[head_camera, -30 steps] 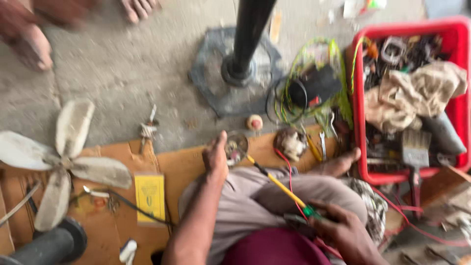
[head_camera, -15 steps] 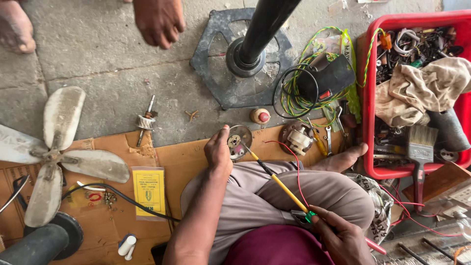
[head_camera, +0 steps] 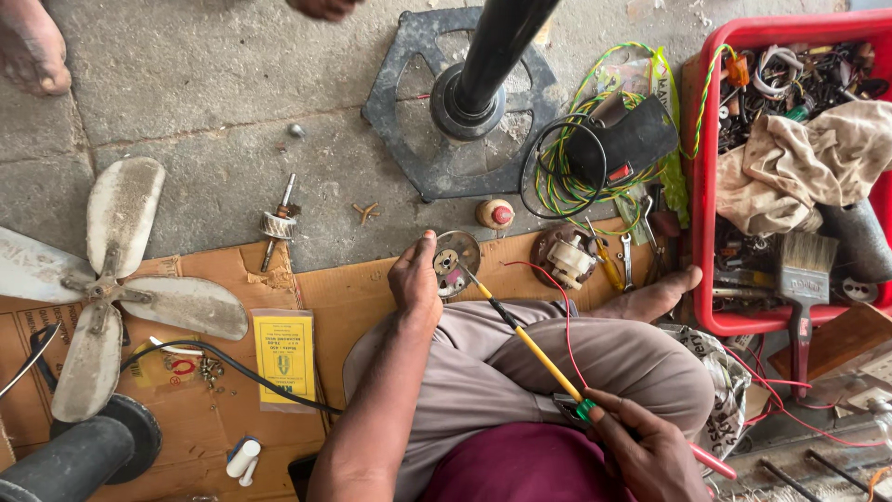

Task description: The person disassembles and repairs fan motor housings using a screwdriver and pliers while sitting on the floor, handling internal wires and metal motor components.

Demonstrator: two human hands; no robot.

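A person sits cross-legged on flattened cardboard (head_camera: 358,297) laid over a concrete floor (head_camera: 214,102), seen from above. The left hand (head_camera: 415,279) reaches forward and rests on a small round metal motor part (head_camera: 456,263) at the cardboard's far edge, fingers curled against its rim rather than clamped around it. The right hand (head_camera: 650,446), low by the knee, is closed on the green-collared handle end of a long yellow probe (head_camera: 525,339); the probe's tip touches the round part just beside the left hand. A thin red wire (head_camera: 564,321) runs alongside the probe.

Just right of the round part lies a second motor piece (head_camera: 567,256) with white fittings, and behind it a small cap with a red top (head_camera: 495,214). A black pole on a flat metal base (head_camera: 446,121) stands further back, beside a coil of green and yellow cable (head_camera: 595,121) around a black box. A red crate (head_camera: 701,232) at the right holds a rag, scrap parts and a paintbrush (head_camera: 805,270). To the left lie a dusty fan blade (head_camera: 107,288), a yellow packet (head_camera: 284,358) and a black cord (head_camera: 242,370). Another person's bare foot (head_camera: 32,46) shows at the top left corner.
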